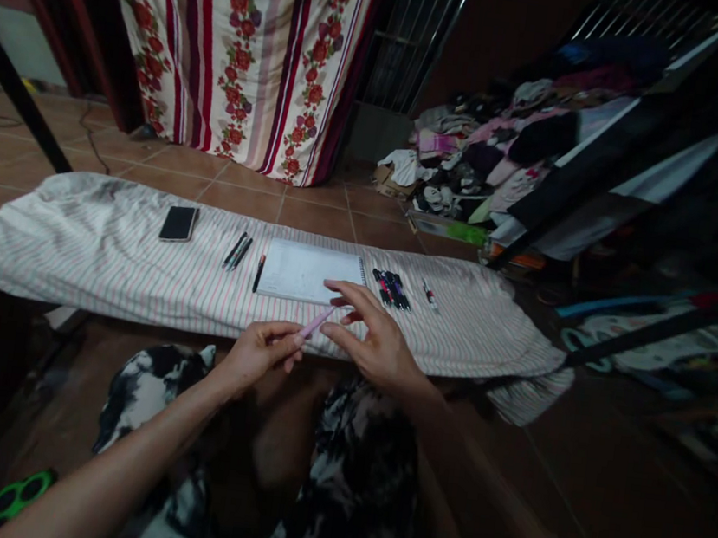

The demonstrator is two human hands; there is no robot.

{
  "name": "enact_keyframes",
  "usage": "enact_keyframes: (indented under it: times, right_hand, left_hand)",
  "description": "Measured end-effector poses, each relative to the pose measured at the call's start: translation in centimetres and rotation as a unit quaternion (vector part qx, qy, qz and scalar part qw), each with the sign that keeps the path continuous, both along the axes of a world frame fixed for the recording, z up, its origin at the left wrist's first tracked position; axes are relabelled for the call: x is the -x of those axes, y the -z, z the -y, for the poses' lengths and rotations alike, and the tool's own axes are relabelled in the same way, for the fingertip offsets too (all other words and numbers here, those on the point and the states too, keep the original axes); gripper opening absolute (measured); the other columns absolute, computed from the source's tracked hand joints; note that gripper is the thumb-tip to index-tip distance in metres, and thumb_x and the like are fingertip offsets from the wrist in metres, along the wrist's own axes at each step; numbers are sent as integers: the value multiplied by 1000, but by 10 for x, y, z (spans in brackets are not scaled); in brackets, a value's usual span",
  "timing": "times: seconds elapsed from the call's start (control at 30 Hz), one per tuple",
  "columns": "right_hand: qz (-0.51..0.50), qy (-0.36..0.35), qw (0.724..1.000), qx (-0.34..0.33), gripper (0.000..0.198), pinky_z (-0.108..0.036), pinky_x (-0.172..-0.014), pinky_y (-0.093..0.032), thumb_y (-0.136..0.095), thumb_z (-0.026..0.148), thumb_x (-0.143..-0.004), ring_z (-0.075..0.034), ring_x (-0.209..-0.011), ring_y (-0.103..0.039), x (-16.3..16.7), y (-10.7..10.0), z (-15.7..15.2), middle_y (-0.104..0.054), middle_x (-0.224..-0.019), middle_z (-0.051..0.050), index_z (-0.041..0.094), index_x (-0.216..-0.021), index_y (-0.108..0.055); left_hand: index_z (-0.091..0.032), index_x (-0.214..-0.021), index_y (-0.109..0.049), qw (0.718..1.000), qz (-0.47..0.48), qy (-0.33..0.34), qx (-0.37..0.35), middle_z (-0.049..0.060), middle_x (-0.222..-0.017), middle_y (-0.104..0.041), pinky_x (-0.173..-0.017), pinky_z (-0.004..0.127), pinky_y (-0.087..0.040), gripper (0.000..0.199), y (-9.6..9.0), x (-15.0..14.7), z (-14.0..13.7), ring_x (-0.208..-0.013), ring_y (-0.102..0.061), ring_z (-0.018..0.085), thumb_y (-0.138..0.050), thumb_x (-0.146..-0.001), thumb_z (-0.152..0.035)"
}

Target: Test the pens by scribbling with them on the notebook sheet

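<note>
1. Lilac pen [314,323]: in the left hand, off the surface, above the near edge of the cloth-covered table [117,265], in front of the notebook. Tilted, upper end toward the right hand.
2. Left hand [270,352]: thumb and fingers pinched together on the pen's lower part; firm hold by appearance.
3. Right hand [377,337]: fingers parted and loosely curved, thumb well away from them; nothing seen in its grasp. Thumb and fingers sit just beside the pen's upper end; contact cannot be told. Fingertips overlap the notebook's near right corner from this view.
4. Notebook [300,266]: flat near the middle of the table, pale page up, spiral binding along its right edge. Marks on the page too faint to read.
5. Black pen [259,274]: orange at its far end, lies along the notebook's left edge.
6. Dark pens [238,252]: small slanted group, between notebook and phone.
7. Phone [179,223]: dark screen up, by the far edge, toward the table's left end.
8. Pen cluster [390,290]: many pens side by side, just right of the notebook; exact count unclear.
9. Single pen [429,294]: white and dark, apart from the cluster, toward the table's right end.
</note>
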State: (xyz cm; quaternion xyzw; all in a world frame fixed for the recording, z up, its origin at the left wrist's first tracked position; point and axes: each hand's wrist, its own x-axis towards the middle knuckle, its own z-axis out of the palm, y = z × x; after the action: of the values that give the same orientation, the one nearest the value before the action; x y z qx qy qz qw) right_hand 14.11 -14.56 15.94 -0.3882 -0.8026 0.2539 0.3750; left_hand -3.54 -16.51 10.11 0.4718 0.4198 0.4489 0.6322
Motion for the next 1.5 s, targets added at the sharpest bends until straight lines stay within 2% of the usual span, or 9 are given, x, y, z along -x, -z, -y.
enact_keyframes:
  times: [0.07, 0.17, 0.33, 0.5, 0.63, 0.97, 1.17, 1.33, 1.5]
  right_hand:
    - [79, -84, 992, -56, 25, -32, -83, -45, -55, 26, -83, -18, -103, -53, 0, -17, 20, -57, -112, -8, 22, -108, -57]
    - [159, -158, 972, -67, 13, -29, -78, -46, -50, 22, -86, -15, -88, -57, 3, -36, 42, -62, -92, -7, 16, -92, -61]
    - [231, -182, 952, -86, 13, -26, -72, -45, -48, 16, -86, -14, -82, -56, 9, -51, 60, -60, -87, -6, 15, -91, -60]
    - [243, -203, 944, -93, 15, -25, -71, -45, -47, 19, -87, -13, -79, -56, 12, -54, 68, -60, -84, -6, 15, -93, -61]
    - [255, -195, 944, -82, 17, -24, -70, -44, -47, 21, -88, -13, -79, -57, 15, -52, 72, -60, -84, -6, 15, -92, -62]
    - [293, -191, 936, -38, 17, -24, -70, -43, -53, 21, -85, -15, -82, -59, 12, -51, 74, -65, -88, -6, 16, -97, -64]
    - [337, -148, 930, -21, 17, -23, -54, -32, -55, 28, -82, -12, -58, -54, 10, -55, 81, -62, -65, -2, 16, -74, -65]
    - [373, -51, 924, 64, 40, -25, -45, -19, -51, 42, -82, -8, -39, -35, 13, -47, 79, -44, -41, 1, 17, -50, -57]
    - [318, -45, 943, 87, 42, -25, -44, -18, -50, 45, -81, -7, -37, -32, 13, -37, 73, -42, -38, 3, 18, -49, -57]
  left_hand:
    - [-12, -91, -68, 1000, 1, 25, 1, -1, -58, -58, -48, 20, -34, 37, -4, 4, 22, -47, -46, 6, -68, -67, -40]
    - [-12, -95, -68, 998, 11, 55, 13, -1, -59, -57, -48, 19, -33, 39, -11, 9, 48, -48, -45, 6, -69, -67, -40]
    - [-14, -113, -61, 994, 44, 99, -24, 3, -72, -61, -53, 21, -37, 48, -19, 18, 73, -59, -50, 9, -67, -71, -36]
    - [-18, -134, -38, 988, 78, 120, -67, 5, -80, -61, -55, 19, -39, 62, -22, 25, 87, -64, -53, 10, -61, -78, -29]
    - [-19, -138, -30, 989, 78, 114, -52, 5, -81, -63, -53, 19, -40, 68, -24, 25, 97, -62, -55, 10, -61, -78, -29]
    - [-14, -123, -46, 993, 93, 74, 5, 6, -82, -67, -53, 20, -43, 58, -22, 18, 105, -60, -58, 11, -68, -72, -28]
    - [-18, -128, -43, 998, 42, 54, -1, 6, -87, -69, -60, 21, -46, 58, -17, 10, 110, -69, -62, 13, -65, -74, -27]
    - [-22, -126, -49, 997, -36, 43, -46, 6, -92, -69, -66, 24, -49, 49, -11, 5, 116, -78, -64, 17, -59, -79, -29]
    - [-17, -101, -69, 995, -65, -2, -82, 7, -83, -70, -70, 28, -50, 29, -10, 0, 116, -74, -63, 18, -61, -76, -30]
